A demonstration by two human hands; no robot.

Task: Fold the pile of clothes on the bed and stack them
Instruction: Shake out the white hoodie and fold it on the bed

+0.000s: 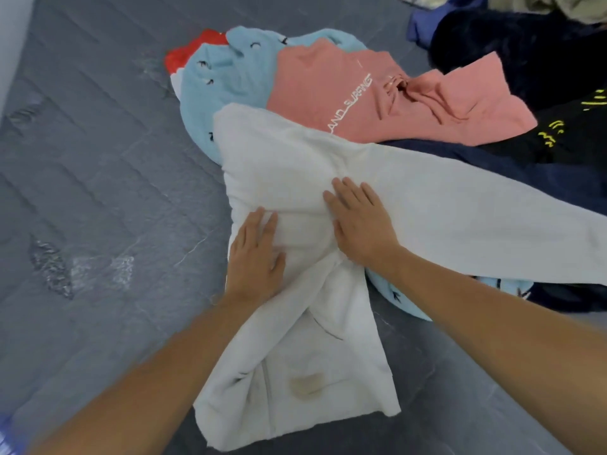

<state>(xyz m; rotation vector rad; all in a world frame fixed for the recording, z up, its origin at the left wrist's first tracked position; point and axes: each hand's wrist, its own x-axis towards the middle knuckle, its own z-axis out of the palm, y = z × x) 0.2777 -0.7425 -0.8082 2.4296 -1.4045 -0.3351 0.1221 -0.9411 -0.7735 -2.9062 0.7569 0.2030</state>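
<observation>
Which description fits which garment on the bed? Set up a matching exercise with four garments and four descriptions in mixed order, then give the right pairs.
Garments
1. white garment
2. pink garment
3. light blue garment
4. black garment

Descriptions
A. carries yellow marks, at the right edge
B. lies under both flat hands, left hand and right hand
C. shows white lettering
D. dotted with small dark marks, next to a red piece

Pairs: 1-B, 2-C, 3-D, 4-A
</observation>
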